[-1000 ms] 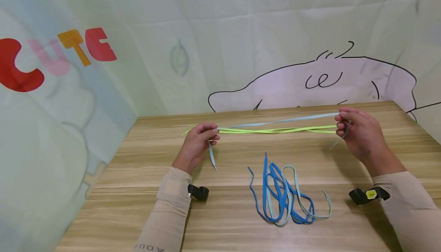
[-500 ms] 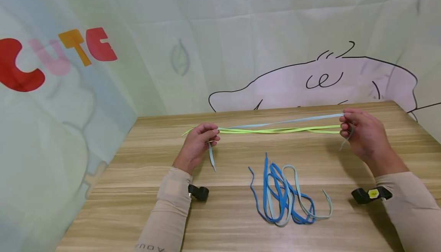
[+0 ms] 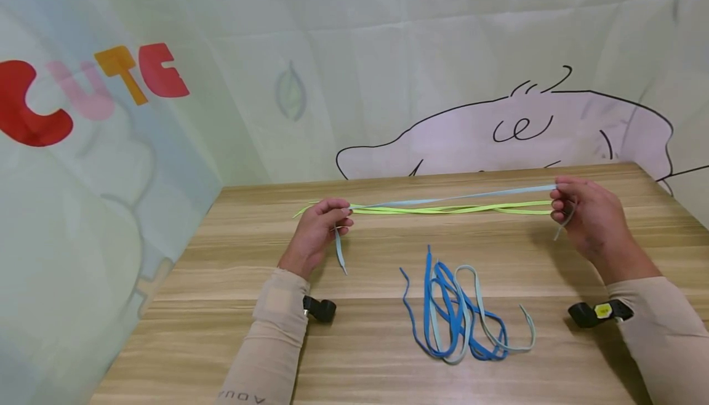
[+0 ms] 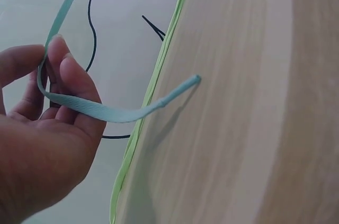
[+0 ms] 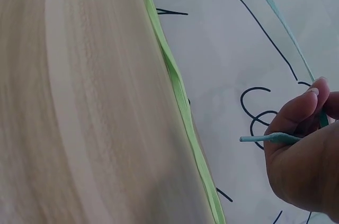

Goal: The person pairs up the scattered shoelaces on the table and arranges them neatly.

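Light blue lace (image 3: 498,193): stretched between the two hands, above the far part of the worktop (image 3: 221,331), slight rise toward 3 o'clock. Left hand (image 3: 321,226) at its 9 o'clock end, thumb and fingers pinching it; short loose end drops toward 6 o'clock, tip shows plainly in the left wrist view with a shadow on the wood. Right hand (image 3: 598,220) at the 3 o'clock end, also pinching it between thumb and fingers; second loose end hangs from that hand, tip visible in the right wrist view.

Yellow-green laces (image 3: 421,211): lie lengthwise on the worktop, just to the 6 o'clock side of the stretched lace in the head view, strands crossing, ends sticking out past the left hand at 9 o'clock. Wrist views show them apart from both hands.

Further toward 6 o'clock: loose heap, dark blue lace (image 3: 427,294) looped together with a pale blue lace (image 3: 478,291), nearer the person.

Beige sleeves (image 3: 271,337) on both arms, black wrist camera (image 3: 319,309) at each wrist. Backdrop (image 3: 388,72) at 12 o'clock; black-outlined cartoon figure (image 3: 454,134) toward 1 o'clock, "CUTE" letters (image 3: 33,125) toward 10.
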The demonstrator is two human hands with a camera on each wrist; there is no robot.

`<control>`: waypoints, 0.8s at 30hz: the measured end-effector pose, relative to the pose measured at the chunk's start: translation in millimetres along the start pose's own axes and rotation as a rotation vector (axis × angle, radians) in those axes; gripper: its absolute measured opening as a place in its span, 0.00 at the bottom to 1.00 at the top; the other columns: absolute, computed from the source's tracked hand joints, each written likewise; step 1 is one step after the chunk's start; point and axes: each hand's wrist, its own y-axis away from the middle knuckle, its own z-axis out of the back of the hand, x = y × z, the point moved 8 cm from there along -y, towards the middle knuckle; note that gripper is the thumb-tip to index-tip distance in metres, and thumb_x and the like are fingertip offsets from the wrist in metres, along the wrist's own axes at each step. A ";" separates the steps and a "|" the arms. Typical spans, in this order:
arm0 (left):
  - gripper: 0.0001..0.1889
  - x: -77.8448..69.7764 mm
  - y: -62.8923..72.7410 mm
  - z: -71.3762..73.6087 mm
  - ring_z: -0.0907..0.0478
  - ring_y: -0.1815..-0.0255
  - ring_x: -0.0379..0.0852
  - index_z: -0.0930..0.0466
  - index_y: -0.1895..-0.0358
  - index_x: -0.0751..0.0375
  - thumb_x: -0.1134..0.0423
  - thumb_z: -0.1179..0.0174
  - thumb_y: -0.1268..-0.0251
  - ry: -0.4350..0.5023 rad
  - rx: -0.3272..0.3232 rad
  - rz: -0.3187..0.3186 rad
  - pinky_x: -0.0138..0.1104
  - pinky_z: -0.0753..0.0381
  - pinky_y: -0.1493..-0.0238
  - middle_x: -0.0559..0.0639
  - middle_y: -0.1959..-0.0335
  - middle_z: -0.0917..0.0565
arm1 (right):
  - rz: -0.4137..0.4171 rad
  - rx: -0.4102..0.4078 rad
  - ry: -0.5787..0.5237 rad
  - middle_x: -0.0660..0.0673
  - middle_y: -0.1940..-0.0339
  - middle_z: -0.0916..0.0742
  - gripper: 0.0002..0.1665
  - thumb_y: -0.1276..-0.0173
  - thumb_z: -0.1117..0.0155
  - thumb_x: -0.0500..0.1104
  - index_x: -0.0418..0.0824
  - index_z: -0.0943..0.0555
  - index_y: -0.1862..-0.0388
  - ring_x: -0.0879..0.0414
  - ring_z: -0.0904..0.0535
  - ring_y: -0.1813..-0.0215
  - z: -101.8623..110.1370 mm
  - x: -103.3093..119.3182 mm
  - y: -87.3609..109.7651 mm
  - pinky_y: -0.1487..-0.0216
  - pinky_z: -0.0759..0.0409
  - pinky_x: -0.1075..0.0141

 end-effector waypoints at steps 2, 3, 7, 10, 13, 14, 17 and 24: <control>0.14 0.9 -0.8 0.2 0.19 0.70 0.41 0.27 0.45 0.78 0.74 0.43 0.30 0.007 0.000 0.001 0.29 0.21 0.66 0.54 0.62 0.20 | -0.002 -0.004 0.008 0.45 0.70 0.16 0.04 0.24 0.43 0.34 0.37 0.20 0.57 0.57 0.23 0.71 0.6 -0.2 0.2 0.72 0.22 0.68; 0.14 1.1 -1.1 0.2 0.20 0.70 0.41 0.26 0.46 0.77 0.74 0.43 0.30 0.011 0.000 0.002 0.29 0.21 0.66 0.54 0.63 0.20 | -0.002 -0.007 0.011 0.45 0.70 0.16 0.04 0.24 0.43 0.35 0.37 0.20 0.57 0.57 0.23 0.71 0.9 -0.3 0.3 0.72 0.22 0.68; 0.13 1.5 -1.5 1.1 0.22 0.72 0.41 0.25 0.47 0.76 0.74 0.42 0.31 0.017 -0.011 0.006 0.28 0.22 0.67 0.54 0.63 0.20 | -0.007 -0.006 0.008 0.45 0.70 0.16 0.04 0.24 0.43 0.34 0.37 0.21 0.57 0.57 0.22 0.71 1.2 -1.3 0.0 0.72 0.21 0.68; 0.14 1.1 -1.1 1.1 0.23 0.73 0.40 0.26 0.46 0.78 0.75 0.42 0.31 0.025 -0.017 0.002 0.28 0.22 0.68 0.52 0.65 0.20 | -0.010 -0.005 0.004 0.45 0.70 0.16 0.04 0.24 0.43 0.34 0.37 0.21 0.57 0.57 0.22 0.71 1.2 -2.1 -0.2 0.73 0.21 0.68; 0.15 1.1 -1.1 1.3 0.24 0.73 0.40 0.27 0.44 0.80 0.75 0.42 0.31 0.025 -0.018 -0.001 0.28 0.23 0.68 0.51 0.65 0.20 | -0.008 -0.007 -0.003 0.45 0.70 0.15 0.04 0.24 0.43 0.34 0.37 0.21 0.57 0.57 0.22 0.72 1.4 -2.4 -0.6 0.73 0.21 0.68; 0.16 1.1 -1.1 1.5 0.24 0.72 0.40 0.28 0.44 0.81 0.75 0.42 0.31 0.023 -0.018 -0.002 0.28 0.23 0.68 0.51 0.65 0.20 | -0.007 -0.008 -0.004 0.45 0.71 0.15 0.04 0.24 0.43 0.34 0.37 0.21 0.58 0.57 0.22 0.72 1.6 -2.4 -0.9 0.73 0.21 0.69; 0.16 1.5 -1.5 2.3 0.23 0.72 0.40 0.28 0.43 0.81 0.75 0.42 0.30 0.018 -0.016 -0.004 0.28 0.22 0.68 0.51 0.65 0.21 | -0.001 -0.012 -0.002 0.45 0.71 0.15 0.03 0.25 0.43 0.33 0.36 0.21 0.57 0.57 0.22 0.72 2.3 -2.4 -1.3 0.73 0.21 0.68; 0.16 3.0 -2.1 3.2 0.22 0.70 0.41 0.28 0.44 0.81 0.74 0.41 0.30 0.023 -0.018 -0.005 0.29 0.21 0.66 0.51 0.65 0.21 | 0.004 -0.015 0.003 0.45 0.71 0.15 0.03 0.25 0.42 0.34 0.36 0.22 0.57 0.57 0.22 0.72 3.6 -2.2 -0.8 0.74 0.21 0.68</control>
